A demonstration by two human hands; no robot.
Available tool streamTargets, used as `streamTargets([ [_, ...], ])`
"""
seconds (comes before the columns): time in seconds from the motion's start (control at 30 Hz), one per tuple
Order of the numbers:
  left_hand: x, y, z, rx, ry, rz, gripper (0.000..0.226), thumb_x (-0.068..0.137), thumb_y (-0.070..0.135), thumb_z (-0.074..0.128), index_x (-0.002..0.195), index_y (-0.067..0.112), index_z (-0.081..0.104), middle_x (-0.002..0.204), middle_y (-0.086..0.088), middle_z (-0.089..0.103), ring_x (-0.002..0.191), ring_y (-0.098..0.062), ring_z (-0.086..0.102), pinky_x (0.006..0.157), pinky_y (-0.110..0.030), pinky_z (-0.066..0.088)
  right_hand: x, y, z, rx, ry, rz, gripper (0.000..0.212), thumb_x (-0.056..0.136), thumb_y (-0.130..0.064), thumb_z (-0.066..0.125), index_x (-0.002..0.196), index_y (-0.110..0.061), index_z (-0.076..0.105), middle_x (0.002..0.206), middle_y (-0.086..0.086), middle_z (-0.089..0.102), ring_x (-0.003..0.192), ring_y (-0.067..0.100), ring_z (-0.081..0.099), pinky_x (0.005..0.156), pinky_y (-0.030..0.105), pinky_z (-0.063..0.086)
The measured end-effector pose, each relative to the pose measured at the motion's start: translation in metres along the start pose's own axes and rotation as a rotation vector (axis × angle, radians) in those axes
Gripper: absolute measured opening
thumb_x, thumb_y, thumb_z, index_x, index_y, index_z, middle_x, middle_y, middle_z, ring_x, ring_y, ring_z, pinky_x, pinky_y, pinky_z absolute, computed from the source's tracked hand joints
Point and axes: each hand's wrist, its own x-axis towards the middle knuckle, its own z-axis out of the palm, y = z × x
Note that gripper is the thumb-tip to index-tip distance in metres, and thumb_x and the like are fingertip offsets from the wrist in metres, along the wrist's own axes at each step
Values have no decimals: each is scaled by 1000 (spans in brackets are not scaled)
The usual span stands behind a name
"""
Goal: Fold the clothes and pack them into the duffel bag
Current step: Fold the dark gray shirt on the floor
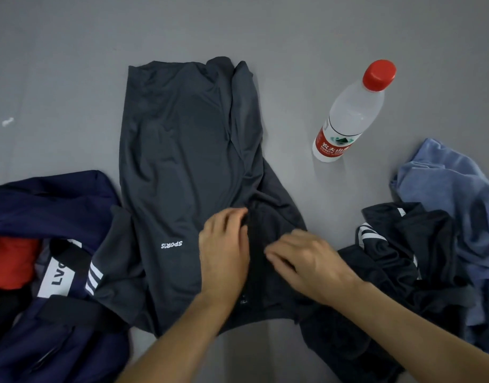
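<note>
A dark grey sports T-shirt lies flat on the grey floor in the middle, its right side folded inward and a white "SPORTS" print facing me upside down. My left hand lies on the shirt near its collar end, fingertips curled into a fold of the fabric. Just to its right, my right hand is blurred over the darker part of the shirt, fingers bent toward the same fold. The navy duffel bag sits open at the left, with something red inside.
A water bottle with a red cap stands right of the shirt. At the right edge lie a black garment with white stripes and a light blue garment. A white label and black strap show in the bag.
</note>
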Motion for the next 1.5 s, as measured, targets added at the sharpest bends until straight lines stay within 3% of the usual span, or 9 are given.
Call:
streamTargets([
  [0.1,-36,3,25,110,-108,136,52,96,10,51,148,13,46,151,-6,47,143,-27,40,113,-45,36,41,17,7,-85,145,44,34,99,-17,47,125,-8,68,125,7,67,115,24,62,101,34,50],
  [0.2,-56,10,42,194,-256,53,59,102,34,34,156,10,29,165,-9,23,153,-26,22,120,-47,19,88,25,13,-141,-26,157,51,105,-29,33,152,-10,40,159,7,37,150,22,28,121,39,29],
  [0.5,-74,-6,31,331,-319,119,71,100,62,31,161,30,14,167,-13,12,154,-33,12,116,-54,14,111,74,18,-533,-183,413,82,94,-69,-3,160,-21,-2,169,3,1,155,25,-1,123,55,5],
  [0.7,-97,-87,-38,181,-145,-52,57,105,41,30,159,24,25,167,-10,15,155,-29,12,120,-51,19,106,39,20,-440,-100,414,81,99,-64,9,160,-11,10,167,11,13,153,30,11,122,56,14],
  [0.93,-95,-148,-105,227,72,-204,54,100,10,51,153,19,41,162,-12,29,152,-30,21,122,-48,25,113,-82,73,-142,-56,-19,54,103,-45,39,143,-13,53,147,7,49,136,27,45,109,46,43],
  [1.03,-94,-162,-120,111,176,-472,53,99,18,58,151,18,44,151,-10,46,138,-29,43,116,-43,34,145,-134,91,101,-178,106,45,102,-48,45,133,-20,61,117,-2,63,104,20,62,89,42,53],
  [1.17,-86,-179,-133,-20,78,-671,35,97,32,63,130,22,60,106,1,71,102,-24,62,94,-42,50,191,-175,114,258,-332,378,72,89,-74,47,134,-18,56,117,2,68,112,26,61,97,42,49],
  [1.27,-81,-171,-148,-65,50,-683,9,93,34,68,91,28,61,67,9,59,68,-9,58,63,-26,47,204,-189,124,279,-360,541,84,79,-85,46,125,-16,58,125,9,63,118,34,57,97,46,49],
  [1.5,-101,-91,-136,-93,24,-368,19,91,27,63,86,30,45,82,14,49,75,-8,49,65,-24,43,193,-166,109,667,-320,671,13,89,-31,64,86,-18,68,86,4,72,83,25,70,75,40,60],
])
